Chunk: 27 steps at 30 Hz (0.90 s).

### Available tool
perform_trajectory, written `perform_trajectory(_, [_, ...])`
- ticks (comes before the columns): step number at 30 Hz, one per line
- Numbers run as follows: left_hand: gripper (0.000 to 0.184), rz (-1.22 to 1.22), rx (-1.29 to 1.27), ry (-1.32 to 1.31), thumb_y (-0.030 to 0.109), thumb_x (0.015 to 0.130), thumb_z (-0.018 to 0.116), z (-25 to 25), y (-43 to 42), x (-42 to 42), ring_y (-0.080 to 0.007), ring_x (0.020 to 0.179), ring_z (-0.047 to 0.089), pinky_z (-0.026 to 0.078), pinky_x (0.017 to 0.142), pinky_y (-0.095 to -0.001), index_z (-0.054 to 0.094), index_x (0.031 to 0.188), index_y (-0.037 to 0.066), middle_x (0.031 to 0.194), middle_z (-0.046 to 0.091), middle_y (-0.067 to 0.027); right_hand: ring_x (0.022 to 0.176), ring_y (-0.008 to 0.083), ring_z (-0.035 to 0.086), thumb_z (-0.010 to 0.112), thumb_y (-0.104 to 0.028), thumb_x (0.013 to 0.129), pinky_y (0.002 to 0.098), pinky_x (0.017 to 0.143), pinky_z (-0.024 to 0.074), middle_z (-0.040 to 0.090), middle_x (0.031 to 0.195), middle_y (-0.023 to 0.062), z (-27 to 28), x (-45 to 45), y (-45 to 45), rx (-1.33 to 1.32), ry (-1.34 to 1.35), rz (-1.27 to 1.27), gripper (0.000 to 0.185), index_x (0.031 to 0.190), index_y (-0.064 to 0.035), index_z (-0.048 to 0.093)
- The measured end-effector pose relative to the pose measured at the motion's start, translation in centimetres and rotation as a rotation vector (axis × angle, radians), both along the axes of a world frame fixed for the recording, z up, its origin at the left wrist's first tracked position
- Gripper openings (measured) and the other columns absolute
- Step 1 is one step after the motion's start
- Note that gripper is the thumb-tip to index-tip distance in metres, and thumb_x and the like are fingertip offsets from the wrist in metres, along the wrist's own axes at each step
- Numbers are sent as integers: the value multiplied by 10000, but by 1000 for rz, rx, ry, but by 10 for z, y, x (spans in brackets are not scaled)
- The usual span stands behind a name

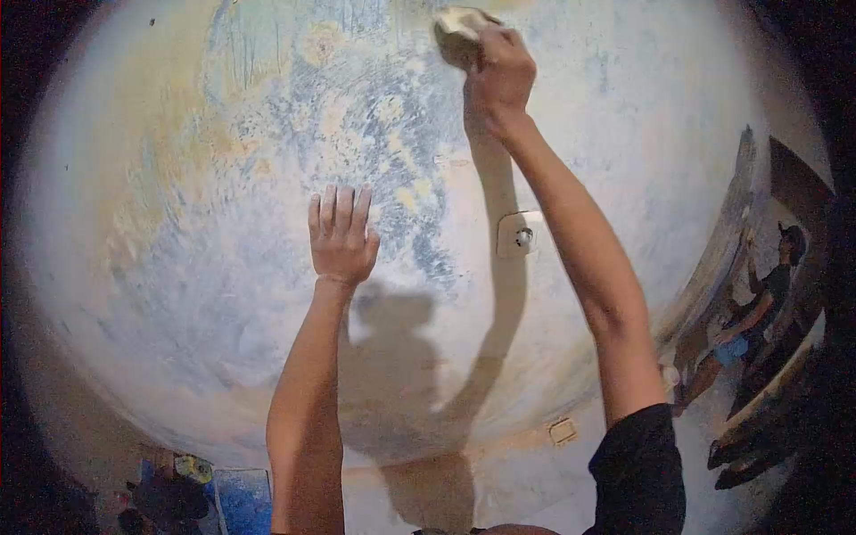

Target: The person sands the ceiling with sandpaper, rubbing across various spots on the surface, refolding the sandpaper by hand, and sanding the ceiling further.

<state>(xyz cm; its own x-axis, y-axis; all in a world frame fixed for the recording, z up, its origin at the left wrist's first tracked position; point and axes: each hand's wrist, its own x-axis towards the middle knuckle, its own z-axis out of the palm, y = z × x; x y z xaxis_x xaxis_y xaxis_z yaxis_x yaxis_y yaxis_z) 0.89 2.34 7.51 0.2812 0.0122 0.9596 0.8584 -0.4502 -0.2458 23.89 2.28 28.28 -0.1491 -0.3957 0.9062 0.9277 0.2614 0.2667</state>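
Honestly, that pale pad [456,28] up high against the wall [178,294] is probably light and slightly squishy, so I'd pinch its near side, where the right hand [504,73] grips it. Left hand's [342,239] open, seemingly flat on the wall lower down.

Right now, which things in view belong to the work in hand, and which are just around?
Apparently in the work:
right hand, gripping a pale pad
left hand, open, palm toward the wall
mottled wall

Just around:
wall socket
lower wall fitting
blue panel
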Motion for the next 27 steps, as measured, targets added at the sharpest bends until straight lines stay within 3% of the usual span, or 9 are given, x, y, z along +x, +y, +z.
perform_trajectory(5, [505, -3, 22, 2, 222, 808, 461, -3, 2, -1, -353, 1248, 387, 244, 1083, -525, 513, 1286, 66, 1265, 478, -160, 872, 287, 645, 604, -55, 744, 390, 700, 551, 652, 962, 100, -11, 21, 4, -39, -543, -161, 340, 1078, -112, 618])
perform_trajectory(7, [507, 1, 3, 8, 224, 808, 462, -3, -1, -2, -354, 1247, 389, 244, 1083, -526, 512, 1287, 64, 1267, 478, -160, 871, 283, 647, 591, -47, 758, 376, 692, 549, 645, 956, 109, -5, 70, 12, -89, -438, -122, 328, 1080, -105, 617])
perform_trajectory(11, [511, 26, -8, 11, 228, 817, 456, -3, 1, 0, -359, 1250, 389, 240, 1084, -533, 508, 1295, 58, 1277, 478, -163, 846, 268, 641, 555, -31, 794, 378, 751, 512, 672, 909, 148, 14, 130, 0, -84, 588, -174, 243, 987, -69, 698])
perform_trajectory(14, [507, 11, 7, 12, 232, 828, 446, -3, 2, 0, -365, 1252, 384, 237, 1083, -539, 504, 1300, 56, 1279, 478, -168, 827, 279, 642, 541, -70, 798, 374, 735, 508, 662, 897, 160, 25, 129, 29, -157, 565, 54, 248, 992, -51, 694])
perform_trajectory(17, [502, 22, 0, 23, 227, 831, 450, -2, 1, -1, -373, 1255, 379, 235, 1081, -544, 504, 1299, 55, 1277, 475, -176, 807, 301, 648, 539, -94, 801, 405, 668, 521, 650, 931, 172, -5, 19, 1, -260, 11, -124, 156, 885, -33, 657])
perform_trajectory(21, [555, 14, 9, -2, 208, 760, 528, -4, 1, -1, -336, 1251, 386, 253, 1093, -520, 500, 1299, 77, 1276, 468, -141, 997, 271, 635, 546, -71, 800, 355, 818, 546, 651, 1069, 102, -68, -65, -27, -399, -887, -164, 343, 1139, -99, 594])
perform_trajectory(24, [515, 21, 17, 16, 218, 797, 484, -4, 0, -1, -348, 1252, 385, 255, 1082, -529, 509, 1288, 66, 1276, 472, -160, 1012, 268, 632, 571, -82, 786, 361, 833, 548, 661, 1061, 88, -62, -16, 1, -232, -740, 35, 336, 1118, -108, 614])
perform_trajectory(26, [502, 4, 16, 19, 227, 817, 455, -2, 0, -2, -356, 1241, 395, 256, 1075, -534, 513, 1287, 62, 1273, 479, -169, 1000, 278, 634, 643, -84, 757, 356, 821, 541, 670, 1047, 74, -48, 36, -4, -353, -338, -22, 288, 1042, -115, 672])
perform_trajectory(27, [502, 14, 15, 13, 227, 817, 455, -4, 0, -2, -356, 1241, 395, 256, 1075, -534, 513, 1287, 62, 1273, 479, -169, 963, 289, 640, 640, -66, 759, 349, 792, 538, 672, 1008, 104, -39, 57, -13, -218, -198, 15, 252, 1004, -99, 688])
